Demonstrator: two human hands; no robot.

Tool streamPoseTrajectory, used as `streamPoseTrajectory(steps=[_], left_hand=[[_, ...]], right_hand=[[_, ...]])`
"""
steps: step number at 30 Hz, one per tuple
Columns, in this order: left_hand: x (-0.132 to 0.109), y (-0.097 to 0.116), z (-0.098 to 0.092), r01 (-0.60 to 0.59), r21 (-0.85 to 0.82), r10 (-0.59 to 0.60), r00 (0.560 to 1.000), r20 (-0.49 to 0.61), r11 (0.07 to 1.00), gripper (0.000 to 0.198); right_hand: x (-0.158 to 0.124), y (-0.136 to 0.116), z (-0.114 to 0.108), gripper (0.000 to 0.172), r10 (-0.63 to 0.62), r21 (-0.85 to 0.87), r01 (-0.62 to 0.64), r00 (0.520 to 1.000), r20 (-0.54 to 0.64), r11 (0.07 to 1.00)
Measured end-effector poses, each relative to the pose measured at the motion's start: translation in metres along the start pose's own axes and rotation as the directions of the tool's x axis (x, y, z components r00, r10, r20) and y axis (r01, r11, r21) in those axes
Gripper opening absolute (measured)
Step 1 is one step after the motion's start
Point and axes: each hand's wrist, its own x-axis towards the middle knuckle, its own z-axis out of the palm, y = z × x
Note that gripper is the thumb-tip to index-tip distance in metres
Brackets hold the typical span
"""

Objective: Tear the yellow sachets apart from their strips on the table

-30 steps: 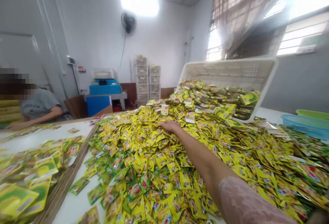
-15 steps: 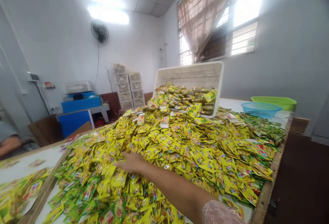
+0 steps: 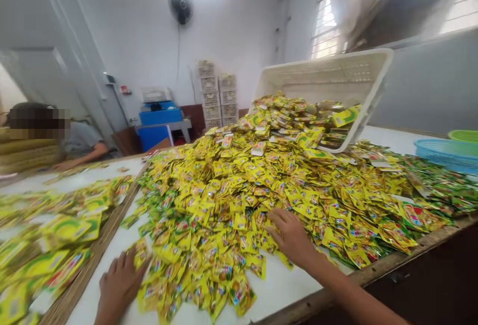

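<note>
- Packets (image 3: 220,200) where?
- Heaped over the white table (image 3: 276,290), from the mouth of the crate (image 3: 324,73) down to the near end. Crate's tipped on its side, more packs inside. Mostly yellow, green ones at the heap's left and right.
- Hands?
- Either side of the near spill. Left hand (image 3: 121,282): palm down, thumb out from the fingers, one packet (image 3: 139,251) right at the gap. Can't tell if it's pinched. Right hand (image 3: 289,235): fingers outstretched, slightly apart, tips at the spill's edge, no hold on anything that I can see.
- Working it well?
- I'd keep palms low and skim, not press. Packets look thin and slick, probably slide over each other easily. Top layer first; digging underneath could bring the slope down.
- Limits?
- Wood strip (image 3: 97,245) runs left of the left hand, bigger packs (image 3: 63,228) beyond it. Best not mix the two lots. Right forearm crosses the table edge (image 3: 302,305); a hard sweep that way might drop packets. Short, light strokes.
</note>
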Motion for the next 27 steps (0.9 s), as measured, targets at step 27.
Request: streamPoseTrajectory(steps=[27], left_hand=[[0.009,-0.007,0.005,0.106,-0.150,-0.092,0.991,0.102,0.983,0.080]], right_hand=[[-0.091,0.019,0.035,0.028,0.138,-0.053,-0.136,0.990,0.041,0.989]])
